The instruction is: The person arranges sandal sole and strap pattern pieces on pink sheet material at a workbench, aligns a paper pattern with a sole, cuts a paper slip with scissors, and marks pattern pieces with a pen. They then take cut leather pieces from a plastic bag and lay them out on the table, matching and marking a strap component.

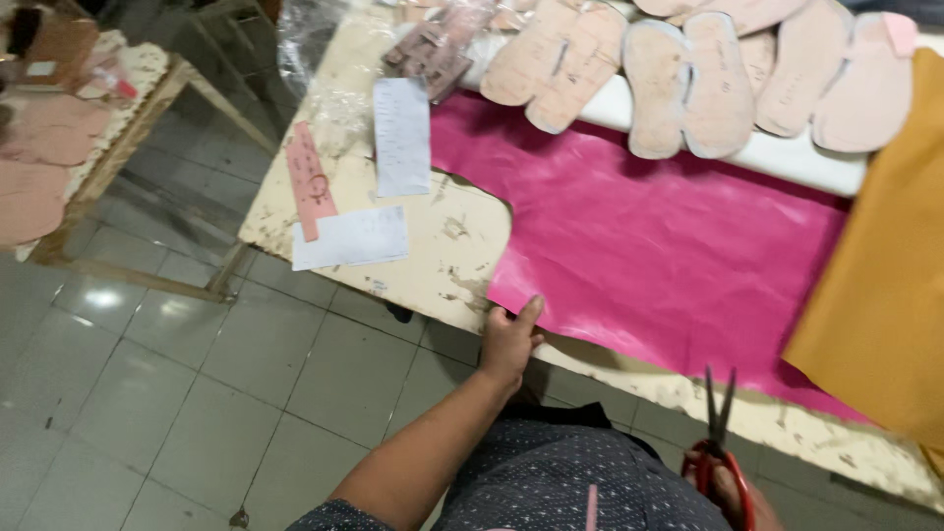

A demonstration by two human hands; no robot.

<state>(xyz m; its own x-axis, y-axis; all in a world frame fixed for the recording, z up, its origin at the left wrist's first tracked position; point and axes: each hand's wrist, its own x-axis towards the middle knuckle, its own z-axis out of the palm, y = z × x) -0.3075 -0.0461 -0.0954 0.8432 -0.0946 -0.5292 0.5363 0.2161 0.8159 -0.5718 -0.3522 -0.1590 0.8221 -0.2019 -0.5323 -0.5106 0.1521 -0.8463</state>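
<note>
Pink, faintly creased leather sheet point(649, 246) lies flat, left hand point(509, 339) pinching its edge, right hand point(728, 487) grip closed on red-handled scissors point(718, 433).

Sheet point(649, 246), frame centre: bright pink. Second sheet point(885, 285), right edge: mustard yellow. Scissors point(720, 442), lower right: red handles, dark blades. Soles point(688, 79), along top: pale pink. Table point(442, 246): cream, chipped. Paper slips point(401, 136), upper left-centre: white; strip point(311, 181) pink. Floor point(147, 393): grey tiles.

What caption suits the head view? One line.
Left hand grips the pink leather sheet at the worktable edge; right hand holds red-handled scissors.
</note>
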